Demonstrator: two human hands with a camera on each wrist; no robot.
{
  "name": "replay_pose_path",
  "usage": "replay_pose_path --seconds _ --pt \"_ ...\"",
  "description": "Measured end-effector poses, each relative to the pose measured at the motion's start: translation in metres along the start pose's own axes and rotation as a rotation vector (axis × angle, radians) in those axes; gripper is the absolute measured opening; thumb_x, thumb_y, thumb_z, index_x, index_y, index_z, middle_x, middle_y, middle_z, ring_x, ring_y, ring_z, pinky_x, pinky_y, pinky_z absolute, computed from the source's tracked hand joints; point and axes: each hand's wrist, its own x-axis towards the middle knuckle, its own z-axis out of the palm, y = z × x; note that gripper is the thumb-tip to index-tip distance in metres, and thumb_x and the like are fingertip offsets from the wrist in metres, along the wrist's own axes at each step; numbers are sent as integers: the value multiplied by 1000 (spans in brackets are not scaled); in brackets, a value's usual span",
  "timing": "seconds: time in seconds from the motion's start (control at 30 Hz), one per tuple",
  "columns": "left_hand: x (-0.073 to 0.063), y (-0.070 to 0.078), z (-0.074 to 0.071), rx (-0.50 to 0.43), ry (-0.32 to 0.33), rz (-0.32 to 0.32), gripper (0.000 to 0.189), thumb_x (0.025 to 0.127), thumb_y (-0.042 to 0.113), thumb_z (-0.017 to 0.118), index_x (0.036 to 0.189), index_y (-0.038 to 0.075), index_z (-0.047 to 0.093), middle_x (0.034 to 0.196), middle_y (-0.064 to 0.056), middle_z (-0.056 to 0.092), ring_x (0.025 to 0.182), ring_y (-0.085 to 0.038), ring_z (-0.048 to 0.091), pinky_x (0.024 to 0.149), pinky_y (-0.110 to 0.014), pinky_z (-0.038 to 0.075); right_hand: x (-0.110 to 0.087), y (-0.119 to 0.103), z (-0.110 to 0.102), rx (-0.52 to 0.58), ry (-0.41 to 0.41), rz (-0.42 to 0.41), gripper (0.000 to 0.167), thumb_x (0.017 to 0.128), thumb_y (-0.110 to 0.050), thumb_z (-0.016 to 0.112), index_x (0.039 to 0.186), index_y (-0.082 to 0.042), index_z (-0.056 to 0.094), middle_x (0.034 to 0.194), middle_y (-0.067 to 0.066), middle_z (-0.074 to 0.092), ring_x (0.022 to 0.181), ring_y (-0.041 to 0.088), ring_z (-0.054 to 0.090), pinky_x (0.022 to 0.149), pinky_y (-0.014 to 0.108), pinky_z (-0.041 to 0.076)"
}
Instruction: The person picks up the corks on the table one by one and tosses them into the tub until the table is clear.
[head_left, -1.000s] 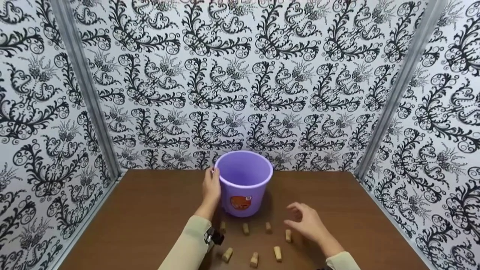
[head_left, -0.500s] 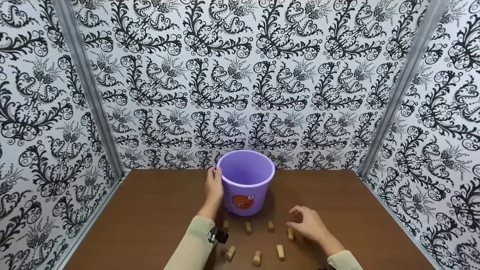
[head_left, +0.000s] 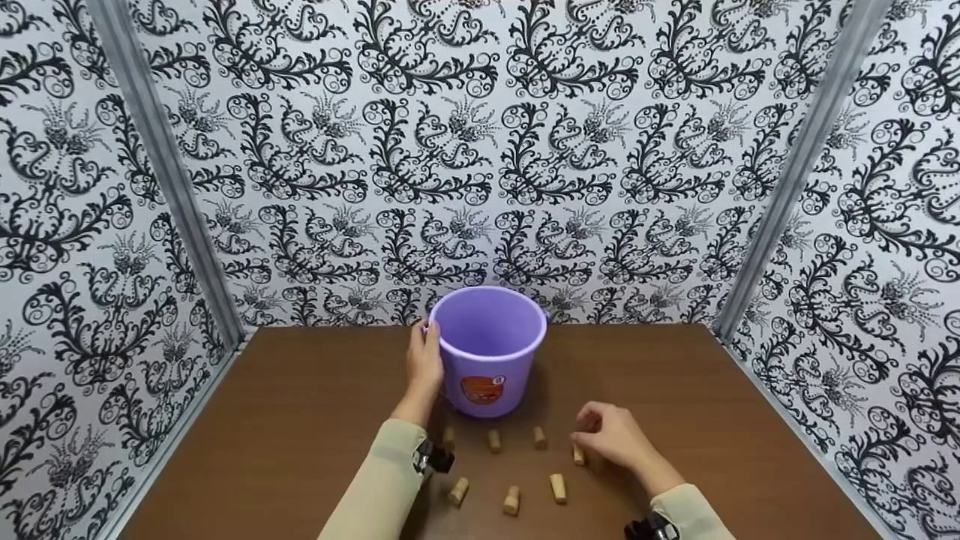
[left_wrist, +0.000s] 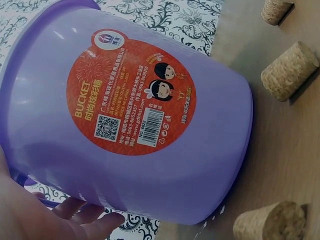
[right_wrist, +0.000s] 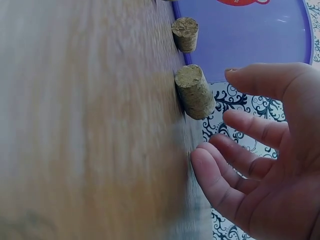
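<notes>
A purple plastic bucket [head_left: 517, 371] stands upright toward the back of the table, its orange label [left_wrist: 135, 102] facing me. My left hand [head_left: 424, 366] holds it at the left side of the rim, with the fingers reaching along the outer wall in the left wrist view. In front of the bucket, several tapered corks lie in a loose ring. My right hand [head_left: 616, 436] hovers over the rightmost cork [head_left: 578, 455], fingers loosely curved and holding nothing. In the right wrist view, a cork [right_wrist: 195, 95] shows just beyond the thumb tip, apart from it.
Other corks include one nearer me [head_left: 558, 488], one at the front [head_left: 511, 500] and one close to my left sleeve [head_left: 458, 492]. The brown table [head_left: 315, 390] spreads out on both sides. Patterned walls [head_left: 465, 150] enclose its back and sides.
My right hand has come down closer to the rightmost cork, and its thumb and fingers have drawn nearer each other. The left hand stays on the bucket. The head view has shifted slightly.
</notes>
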Motion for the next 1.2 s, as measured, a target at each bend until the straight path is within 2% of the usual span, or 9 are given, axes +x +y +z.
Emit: replay_pose_path --seconds 0.1,0.3,0.57,0.8,1.2 --pt "2 -2 1 5 15 17 47 112 31 47 146 1 54 151 -27 58 140 -46 55 120 -56 42 0 0 1 0 -14 12 23 81 -26 89 93 -16 71 86 -4 68 79 10 59 71 27 50" --pt "1 -1 2 22 13 -4 49 111 35 47 148 3 54 150 -27 60 138 -46 57 119 -57 43 -1 -1 3 5 -23 1 24 80 -25 89 92 -15 71 86 -3 68 79 10 59 71 27 49" --pt "-1 -1 2 25 22 -3 45 112 34 48 145 5 56 146 -26 63 135 -46 59 117 -58 45 -3 -7 7 16 -83 16 25 81 -27 89 89 -14 70 84 -2 68 73 8 57 65 24 48" --pt "-1 0 1 15 34 -12 47 112 35 48 148 5 55 147 -26 62 136 -46 59 118 -58 44 -2 -11 9 116 -126 54 26 81 -23 88 90 -8 69 79 0 64 56 7 59 50 25 52" --pt "-4 3 1 23 35 2 43 112 30 47 145 4 56 145 -26 63 135 -46 59 117 -58 44 -4 -14 14 100 -116 27 22 76 -10 87 83 -7 66 67 -1 69 54 8 64 47 24 52"
